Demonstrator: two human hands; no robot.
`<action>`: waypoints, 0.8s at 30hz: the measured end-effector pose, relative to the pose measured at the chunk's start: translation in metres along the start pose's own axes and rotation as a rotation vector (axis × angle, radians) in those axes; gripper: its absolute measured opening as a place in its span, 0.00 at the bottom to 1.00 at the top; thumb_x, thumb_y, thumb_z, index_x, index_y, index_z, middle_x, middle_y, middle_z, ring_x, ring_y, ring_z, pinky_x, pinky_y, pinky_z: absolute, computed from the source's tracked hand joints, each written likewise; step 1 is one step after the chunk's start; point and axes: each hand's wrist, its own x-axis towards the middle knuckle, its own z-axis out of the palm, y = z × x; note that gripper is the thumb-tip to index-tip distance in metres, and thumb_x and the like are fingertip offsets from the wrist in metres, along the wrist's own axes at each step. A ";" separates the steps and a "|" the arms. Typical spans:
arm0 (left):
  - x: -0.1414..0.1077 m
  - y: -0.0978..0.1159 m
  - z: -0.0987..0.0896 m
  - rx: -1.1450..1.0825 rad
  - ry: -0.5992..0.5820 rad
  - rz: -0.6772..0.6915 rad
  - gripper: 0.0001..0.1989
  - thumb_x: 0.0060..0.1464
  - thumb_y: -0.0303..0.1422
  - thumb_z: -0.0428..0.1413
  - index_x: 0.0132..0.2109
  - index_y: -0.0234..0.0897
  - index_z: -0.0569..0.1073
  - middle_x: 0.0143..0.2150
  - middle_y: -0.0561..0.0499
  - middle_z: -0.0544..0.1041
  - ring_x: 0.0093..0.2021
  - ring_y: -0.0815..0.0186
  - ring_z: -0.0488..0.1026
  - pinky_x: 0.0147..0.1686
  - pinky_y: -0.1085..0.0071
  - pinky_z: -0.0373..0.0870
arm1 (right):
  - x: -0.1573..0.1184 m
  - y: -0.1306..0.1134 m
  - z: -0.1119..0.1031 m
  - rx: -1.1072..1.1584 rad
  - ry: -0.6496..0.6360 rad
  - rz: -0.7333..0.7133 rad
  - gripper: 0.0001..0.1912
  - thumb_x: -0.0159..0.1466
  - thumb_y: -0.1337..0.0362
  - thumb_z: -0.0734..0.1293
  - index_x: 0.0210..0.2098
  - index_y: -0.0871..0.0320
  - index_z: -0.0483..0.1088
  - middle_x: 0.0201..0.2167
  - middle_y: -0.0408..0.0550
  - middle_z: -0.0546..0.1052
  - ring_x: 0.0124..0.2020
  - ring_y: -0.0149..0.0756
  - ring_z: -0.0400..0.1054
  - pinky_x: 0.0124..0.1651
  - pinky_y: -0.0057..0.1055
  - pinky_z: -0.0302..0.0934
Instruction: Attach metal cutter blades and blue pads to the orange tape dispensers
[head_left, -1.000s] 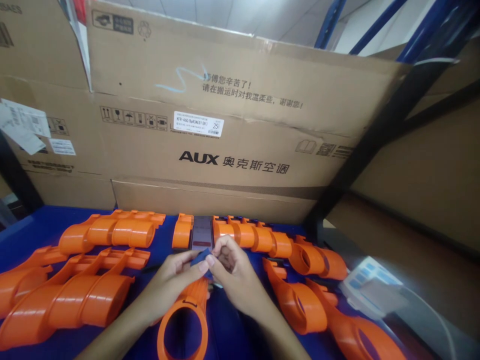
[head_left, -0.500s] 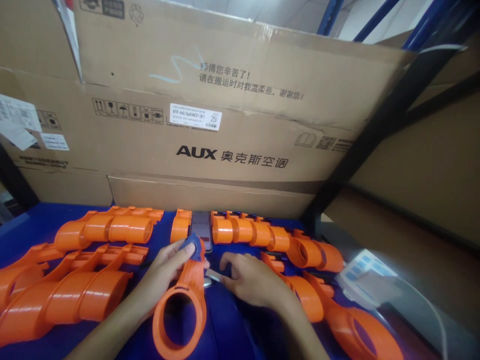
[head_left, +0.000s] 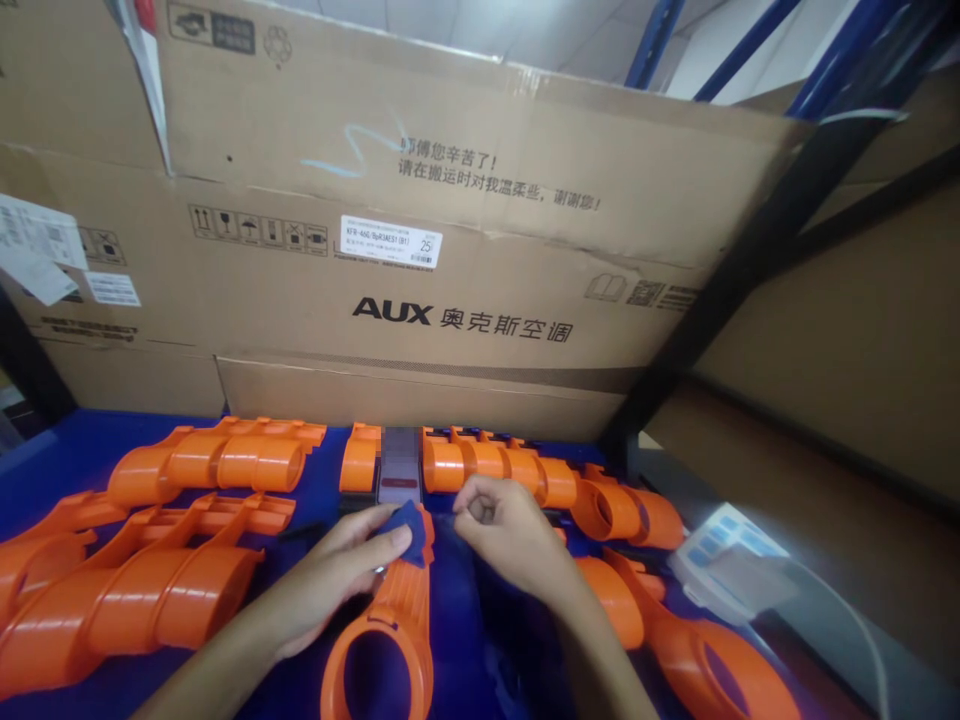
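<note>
My left hand (head_left: 352,560) grips an orange plastic ring part (head_left: 405,595) by its upper end, with the large round opening hanging toward me. A flat dark-blue piece (head_left: 409,530) lies under my thumb against that end; its material is unclear. A small shiny metal bit (head_left: 380,570) shows below my left fingers, mostly hidden. To the right, apart from the part, my right hand (head_left: 510,525) is raised with fingers curled into a pinch. Whatever is in that pinch, if anything, does not show.
Rows of similar orange parts stand at left (head_left: 135,590) and right (head_left: 517,470) on the blue surface (head_left: 457,640). A phone (head_left: 400,470) lies at the back centre before a large cardboard sheet (head_left: 487,370). A white box with a cable (head_left: 731,560) sits far right.
My left hand has shifted right and down with the orange part. My right hand has moved up and away from it, and the pale thin thing near its fingertips no longer shows there.
</note>
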 end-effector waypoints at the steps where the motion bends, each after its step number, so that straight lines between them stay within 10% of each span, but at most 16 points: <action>1: 0.000 -0.001 0.000 0.026 -0.006 0.000 0.23 0.58 0.41 0.64 0.58 0.40 0.76 0.48 0.43 0.83 0.45 0.56 0.81 0.42 0.66 0.75 | 0.001 -0.001 0.002 0.067 0.039 -0.001 0.03 0.55 0.70 0.65 0.27 0.56 0.69 0.18 0.36 0.65 0.20 0.28 0.57 0.24 0.25 0.50; 10: 0.004 0.003 0.002 -0.258 -0.019 0.078 0.15 0.60 0.40 0.62 0.51 0.39 0.78 0.45 0.40 0.84 0.43 0.52 0.83 0.44 0.58 0.77 | -0.001 -0.017 0.018 0.558 0.020 -0.005 0.19 0.69 0.47 0.63 0.51 0.52 0.71 0.27 0.41 0.73 0.26 0.34 0.68 0.30 0.29 0.65; 24: 0.011 0.002 -0.004 -0.151 0.116 0.263 0.15 0.56 0.36 0.64 0.50 0.40 0.76 0.55 0.43 0.80 0.49 0.53 0.80 0.41 0.65 0.76 | -0.004 -0.020 0.024 0.408 0.077 -0.173 0.16 0.66 0.54 0.70 0.50 0.53 0.76 0.49 0.51 0.81 0.51 0.47 0.76 0.57 0.44 0.69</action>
